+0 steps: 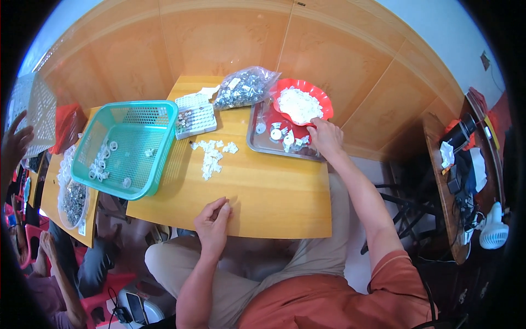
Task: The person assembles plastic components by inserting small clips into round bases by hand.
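My left hand (212,223) is over the near edge of the yellow wooden table (263,192), its fingers curled together; whatever they hold is hidden. My right hand (327,138) reaches to the near right rim of a red scalloped plate (326,98), fingertips drawn together; what they grip cannot be made out. Small white parts (299,104) fill the plate. Under and beside it is a metal tray (263,141) with several larger white plastic pieces (289,140). Between my hands and the far edge lies a loose scatter of small white pieces (211,159).
A turquoise basket (149,174) holding some white rings stands at the left. Behind the scatter are a white rack (200,122) and a clear bag of metal parts (244,90). Another person's hand (19,137) holds a white basket (41,112) at far left. A fan (494,230) stands right.
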